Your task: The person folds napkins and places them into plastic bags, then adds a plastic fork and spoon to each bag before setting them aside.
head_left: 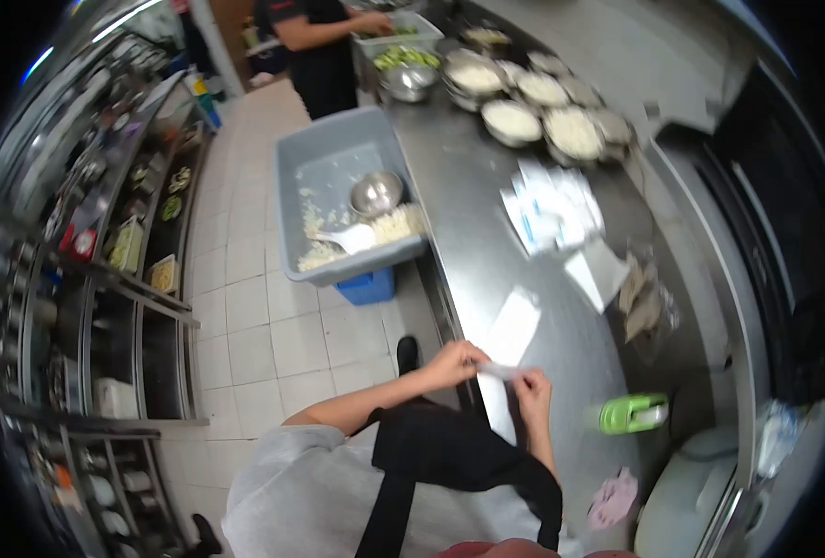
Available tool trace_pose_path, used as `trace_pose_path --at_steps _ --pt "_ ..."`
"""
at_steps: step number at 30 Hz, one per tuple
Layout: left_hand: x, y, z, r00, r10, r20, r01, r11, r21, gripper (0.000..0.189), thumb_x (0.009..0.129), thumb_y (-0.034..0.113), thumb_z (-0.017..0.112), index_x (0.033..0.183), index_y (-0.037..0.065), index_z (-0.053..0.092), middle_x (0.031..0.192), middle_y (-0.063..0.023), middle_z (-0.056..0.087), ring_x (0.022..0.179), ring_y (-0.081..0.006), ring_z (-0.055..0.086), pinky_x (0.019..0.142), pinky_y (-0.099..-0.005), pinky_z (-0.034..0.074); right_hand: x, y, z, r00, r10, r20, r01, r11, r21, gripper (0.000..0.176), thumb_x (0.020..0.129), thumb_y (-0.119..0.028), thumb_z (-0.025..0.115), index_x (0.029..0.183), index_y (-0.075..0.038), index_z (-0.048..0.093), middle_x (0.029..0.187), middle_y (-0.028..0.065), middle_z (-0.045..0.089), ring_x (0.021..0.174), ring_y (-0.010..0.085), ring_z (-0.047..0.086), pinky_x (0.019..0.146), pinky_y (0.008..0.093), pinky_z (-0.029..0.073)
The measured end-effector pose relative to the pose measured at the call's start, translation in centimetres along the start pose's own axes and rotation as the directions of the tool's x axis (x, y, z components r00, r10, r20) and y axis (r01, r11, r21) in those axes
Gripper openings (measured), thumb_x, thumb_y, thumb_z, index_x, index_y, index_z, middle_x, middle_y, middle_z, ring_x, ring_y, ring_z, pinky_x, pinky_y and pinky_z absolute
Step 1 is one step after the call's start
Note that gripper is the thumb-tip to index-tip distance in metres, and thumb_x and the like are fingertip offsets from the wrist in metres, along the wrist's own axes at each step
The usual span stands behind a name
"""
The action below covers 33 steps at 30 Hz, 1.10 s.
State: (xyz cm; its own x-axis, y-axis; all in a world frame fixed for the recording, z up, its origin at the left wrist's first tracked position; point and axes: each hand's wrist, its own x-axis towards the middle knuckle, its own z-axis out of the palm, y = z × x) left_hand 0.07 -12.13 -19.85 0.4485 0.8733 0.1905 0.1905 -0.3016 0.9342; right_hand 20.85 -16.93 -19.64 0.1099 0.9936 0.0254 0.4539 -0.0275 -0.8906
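Head view: the left hand (pixel 457 364) and the right hand (pixel 532 392) are pinching opposite ends of a small pale strip (pixel 499 370), fingers closed on it, above the near edge of the desk (pixel 561 339). Taking the strip as centre, a white sheet (pixel 517 327) is lying near, toward twelve o'clock; white packets (pixel 554 209) are resting farther off, about one. A green object (pixel 632 414) is sitting toward four. A grey tub (pixel 292 177) is standing toward eleven, holding chopped white food (pixel 396 226).
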Motion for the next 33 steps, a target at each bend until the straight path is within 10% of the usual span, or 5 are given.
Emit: trace_pose_path --at_steps 16,19,27,30,33 --pt "2.7 -0.4 -2.0 0.901 -0.428 0.069 0.433 0.88 -0.197 0.039 0.092 0.032 0.047 0.076 -0.001 0.057 0.061 -0.0095 0.06 0.051 -0.0145 0.06 0.047 -0.0228 0.047 2.8 -0.8 0.3 0.985 0.171 -0.039 -0.169 0.984 0.057 0.024 0.086 -0.013 0.054 0.07 0.004 0.058 0.055 0.0016 0.053 0.051 0.0076 0.045 0.046 0.0268 0.035" --pt "1.1 0.7 -1.2 0.704 -0.457 0.545 0.693 0.271 -0.668 0.065 0.09 0.055 0.036 0.117 -0.003 0.047 0.104 -0.016 0.061 0.096 -0.0246 0.061 0.08 -0.0352 0.052 2.0 -1.8 0.0 0.981 0.191 0.023 -0.193 0.973 0.128 0.025 0.085 -0.014 0.055 0.071 0.005 0.058 0.055 0.0026 0.053 0.05 0.008 0.045 0.046 0.0268 0.036" --pt "2.1 1.8 3.1 0.694 -0.554 0.46 0.619 0.132 -0.774 0.045 0.091 0.025 0.05 0.12 -0.008 0.038 0.113 -0.0186 0.053 0.103 -0.0276 0.056 0.088 -0.0399 0.047 -0.9 -5.8 -2.8 0.96 0.271 0.075 -0.272 0.962 -0.004 0.022 0.082 -0.018 0.056 0.086 0.003 0.061 0.078 0.0171 0.063 0.072 0.0253 0.061 0.065 0.0348 0.046" --pt "2.1 2.8 3.4 0.722 -0.603 0.34 0.591 0.283 -0.755 0.045 0.094 0.028 0.043 0.12 -0.009 0.04 0.117 -0.021 0.052 0.104 -0.0311 0.056 0.091 -0.0436 0.045 -3.9 -1.1 -5.5 0.73 -0.167 -0.662 0.039 0.978 -0.204 0.034 0.078 -0.012 0.061 0.108 0.002 0.053 0.111 0.0206 0.054 0.099 0.0309 0.053 0.085 0.0374 0.041" --pt "2.2 4.5 3.1 0.737 -0.569 0.366 0.608 0.319 -0.727 0.046 0.094 0.027 0.042 0.123 -0.009 0.037 0.117 -0.0213 0.052 0.106 -0.0318 0.054 0.092 -0.044 0.045 -5.8 2.0 -10.7 0.435 -0.297 -0.85 -0.232 0.875 -0.425 0.067 0.073 -0.01 0.068 0.129 0.002 0.034 0.134 0.0221 0.034 0.121 0.0365 0.036 0.101 0.0406 0.028"
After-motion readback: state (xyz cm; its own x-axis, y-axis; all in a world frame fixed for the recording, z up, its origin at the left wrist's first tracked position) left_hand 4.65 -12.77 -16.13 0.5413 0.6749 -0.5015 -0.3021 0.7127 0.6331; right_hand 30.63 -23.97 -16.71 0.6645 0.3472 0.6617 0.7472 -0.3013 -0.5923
